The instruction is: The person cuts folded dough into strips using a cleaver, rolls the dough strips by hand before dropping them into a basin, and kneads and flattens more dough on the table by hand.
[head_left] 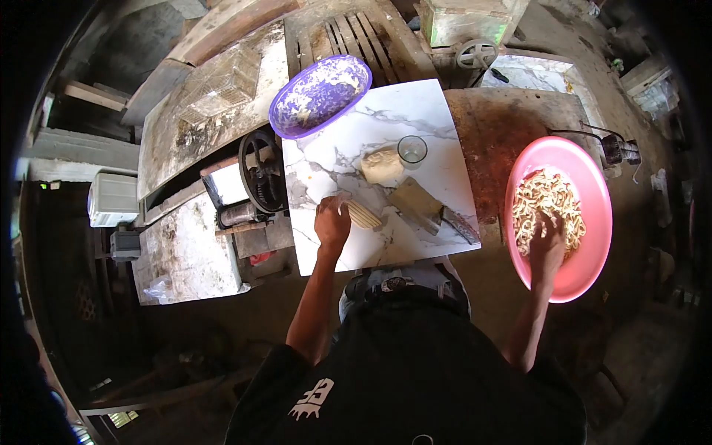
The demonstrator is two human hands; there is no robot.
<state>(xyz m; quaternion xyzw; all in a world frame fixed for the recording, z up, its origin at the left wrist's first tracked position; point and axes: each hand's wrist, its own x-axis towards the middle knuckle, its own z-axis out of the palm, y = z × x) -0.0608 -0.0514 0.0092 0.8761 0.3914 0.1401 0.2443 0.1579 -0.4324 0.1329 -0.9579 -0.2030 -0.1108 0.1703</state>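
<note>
On the white marble-patterned board, my left hand is closed at the left end of a small row of cut dough strips; what its fingers hold is hidden. My right hand reaches into a pink basin, fingers apart over a heap of short, pale dough pieces. A wide-bladed cleaver lies flat right of the strips, its handle toward the board's near right corner. Behind it sit a lump of dough and a clear glass.
A purple basin smeared with dough rests on the board's far left corner. Left of the board stands a machine with a black handwheel. A wooden table lies to the right, and a wire crate sits on a worn tabletop at far left.
</note>
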